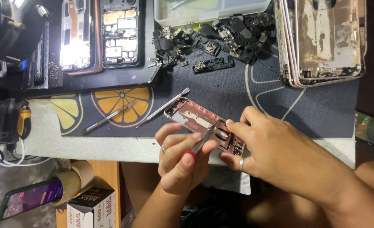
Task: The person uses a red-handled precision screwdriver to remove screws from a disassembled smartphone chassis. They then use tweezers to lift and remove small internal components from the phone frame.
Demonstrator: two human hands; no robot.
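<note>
Tweezers point(204, 137) in left hand point(180, 158); right hand point(275, 152) steadies pink phone frame point(195, 120)

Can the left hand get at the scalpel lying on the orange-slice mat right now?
Probably not at once: the left hand is gripping a metal tool against the pink phone frame. The scalpel lies uncovered on the mat, so the path looks free.

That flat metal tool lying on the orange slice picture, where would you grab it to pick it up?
Best guess: grip the flat metal tool around the middle of its long handle, coming straight down from above with a thumb and finger on its two long edges. It lies flat and slanted on the mat, thin and narrow, with open mat on both sides. Its upper right tip looks pointed, so keep off that end.
</note>
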